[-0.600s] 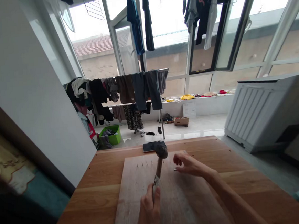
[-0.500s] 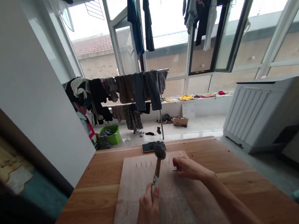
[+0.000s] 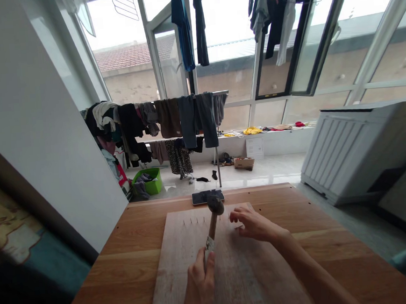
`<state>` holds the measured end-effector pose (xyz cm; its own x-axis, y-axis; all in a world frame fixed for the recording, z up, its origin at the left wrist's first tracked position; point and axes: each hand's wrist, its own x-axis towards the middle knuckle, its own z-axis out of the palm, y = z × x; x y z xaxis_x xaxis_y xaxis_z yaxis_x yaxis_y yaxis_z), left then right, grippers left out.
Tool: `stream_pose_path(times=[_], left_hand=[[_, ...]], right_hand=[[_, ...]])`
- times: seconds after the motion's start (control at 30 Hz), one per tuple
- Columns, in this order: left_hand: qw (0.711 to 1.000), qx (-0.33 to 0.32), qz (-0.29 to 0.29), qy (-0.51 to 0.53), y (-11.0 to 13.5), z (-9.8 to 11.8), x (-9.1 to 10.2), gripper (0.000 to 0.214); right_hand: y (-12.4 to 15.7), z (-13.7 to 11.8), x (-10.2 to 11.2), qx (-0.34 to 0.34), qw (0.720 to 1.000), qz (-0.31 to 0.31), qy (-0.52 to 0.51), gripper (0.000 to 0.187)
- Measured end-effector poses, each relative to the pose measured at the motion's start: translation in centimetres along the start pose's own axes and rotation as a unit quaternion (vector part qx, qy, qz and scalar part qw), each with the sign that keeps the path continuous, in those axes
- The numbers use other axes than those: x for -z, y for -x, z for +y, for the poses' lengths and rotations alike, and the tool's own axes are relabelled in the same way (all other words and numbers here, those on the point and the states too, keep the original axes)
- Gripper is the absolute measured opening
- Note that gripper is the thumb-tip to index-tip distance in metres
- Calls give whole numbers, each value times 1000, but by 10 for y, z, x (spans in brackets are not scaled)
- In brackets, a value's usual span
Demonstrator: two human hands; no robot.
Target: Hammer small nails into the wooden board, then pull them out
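Observation:
My left hand (image 3: 201, 278) is wrapped round the handle of a hammer (image 3: 213, 225), whose dark head points up and away from me, over the far part of a pale wooden board (image 3: 184, 266). Several thin nails (image 3: 197, 220) stand upright in a row near the board's far edge; the hammer covers part of that row. To the right of the hammer, my right hand (image 3: 252, 223) is low over the board with its fingers curled. A small nail shows at its fingertips, partly hidden by them.
The board lies on a wooden table (image 3: 109, 257). A phone (image 3: 203, 197) rests behind the board, near the table's far edge. Beyond stand a clothes rack (image 3: 219, 93) with laundry, a green basket (image 3: 154, 186) and a white appliance (image 3: 336, 146) on the right.
My right fingers have shifted round the nail, which now shows at a different angle. The hammer stays in my left hand, nearly still. The view has moved slightly.

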<state>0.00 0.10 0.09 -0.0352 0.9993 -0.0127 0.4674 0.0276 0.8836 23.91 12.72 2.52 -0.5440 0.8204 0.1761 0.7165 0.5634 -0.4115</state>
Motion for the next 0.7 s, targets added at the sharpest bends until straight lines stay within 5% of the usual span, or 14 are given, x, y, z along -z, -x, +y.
stream_pose_path(times=[0.13,0.37,0.7], left_hand=[[1000,2,-7,0,0,1,0,62],[1000,19,5,12,-1,-2,-2,65],[999,18,-4,33,-1,-2,-1,66]], right_hand=[[-7,-4,-5,-49,998,-20,31,24],[-15,33,-23,-111,963,174,-171,16],[-6,43,-31,-68,966,172,-182,18]])
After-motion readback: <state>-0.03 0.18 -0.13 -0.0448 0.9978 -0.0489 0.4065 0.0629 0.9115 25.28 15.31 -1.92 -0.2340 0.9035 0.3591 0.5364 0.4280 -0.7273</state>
